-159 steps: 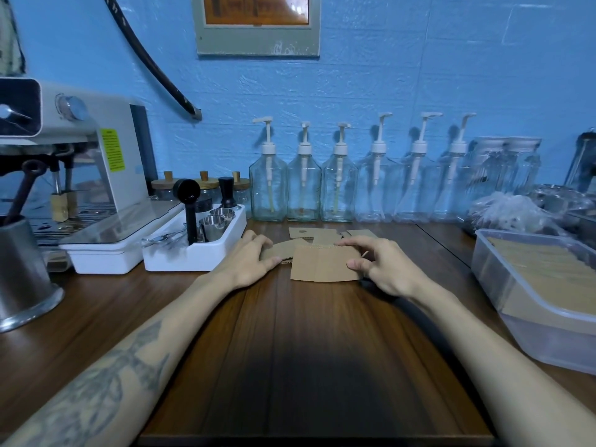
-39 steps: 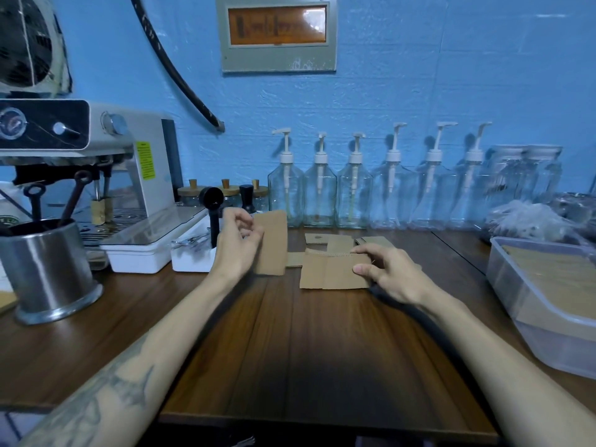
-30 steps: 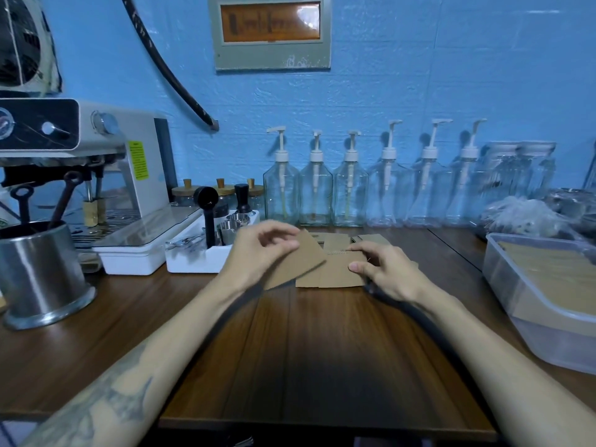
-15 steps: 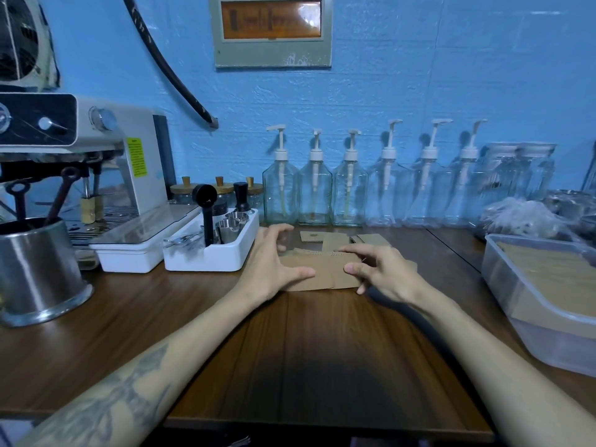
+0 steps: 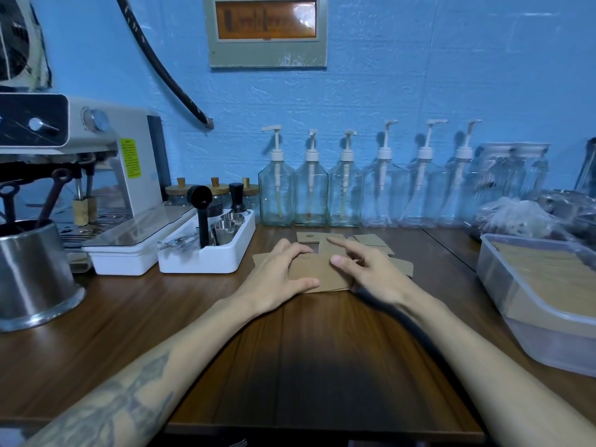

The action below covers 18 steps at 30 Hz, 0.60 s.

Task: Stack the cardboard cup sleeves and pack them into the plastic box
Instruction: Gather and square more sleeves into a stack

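Note:
A small stack of flat brown cardboard sleeves (image 5: 321,274) lies on the wooden counter in the middle. My left hand (image 5: 279,277) rests on its left part, fingers curved over the top and thumb along the near edge. My right hand (image 5: 371,274) rests on the stack's right side with its fingers spread, the forefinger raised and pointing left. More loose sleeves (image 5: 371,241) lie behind the stack toward the bottles. The clear plastic box (image 5: 516,304) stands at the right edge, with many sleeves lying flat inside.
A white tool caddy (image 5: 209,256) with metal cups and a black scoop stands left of the stack. An espresso machine (image 5: 80,175) and a steel pitcher (image 5: 29,272) are further left. Glass pump bottles (image 5: 311,191) line the wall. A plastic bag (image 5: 512,217) lies behind the box.
My left hand lifted one sleeve, swung it over and laid it flat on the stack. Both hands now rest on the stack, and my right forefinger has lifted.

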### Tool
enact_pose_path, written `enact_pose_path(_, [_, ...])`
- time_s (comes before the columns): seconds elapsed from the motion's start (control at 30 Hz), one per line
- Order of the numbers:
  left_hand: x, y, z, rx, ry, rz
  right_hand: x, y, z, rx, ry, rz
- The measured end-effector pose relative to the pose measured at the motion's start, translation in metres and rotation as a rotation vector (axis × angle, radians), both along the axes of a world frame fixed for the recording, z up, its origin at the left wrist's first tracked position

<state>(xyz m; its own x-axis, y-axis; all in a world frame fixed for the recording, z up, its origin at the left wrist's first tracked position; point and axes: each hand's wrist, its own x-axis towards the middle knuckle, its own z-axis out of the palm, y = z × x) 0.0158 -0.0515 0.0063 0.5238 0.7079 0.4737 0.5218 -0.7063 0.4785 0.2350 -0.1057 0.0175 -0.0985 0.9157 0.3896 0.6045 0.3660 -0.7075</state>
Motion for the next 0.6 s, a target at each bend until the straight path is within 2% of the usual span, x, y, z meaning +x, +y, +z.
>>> enact_pose_path(0.07, [0.001, 0.000, 0.000, 0.007, -0.012, -0.006, 0.003, 0.002, -0.002, 0.032, -0.091, -0.014])
enact_pose_path(0.23, [0.004, 0.000, -0.001, -0.107, -0.160, -0.003, 0.006, 0.006, -0.005, -0.008, -0.152, -0.024])
enact_pose_path(0.47, [0.003, 0.005, 0.001, -0.144, -0.163, -0.039, 0.007, 0.007, -0.004, -0.022, -0.078, -0.009])
enact_pose_path(0.6, [-0.003, 0.019, 0.011, -0.210, -0.313, 0.011, 0.014, 0.005, 0.001, -0.040, -0.078, -0.017])
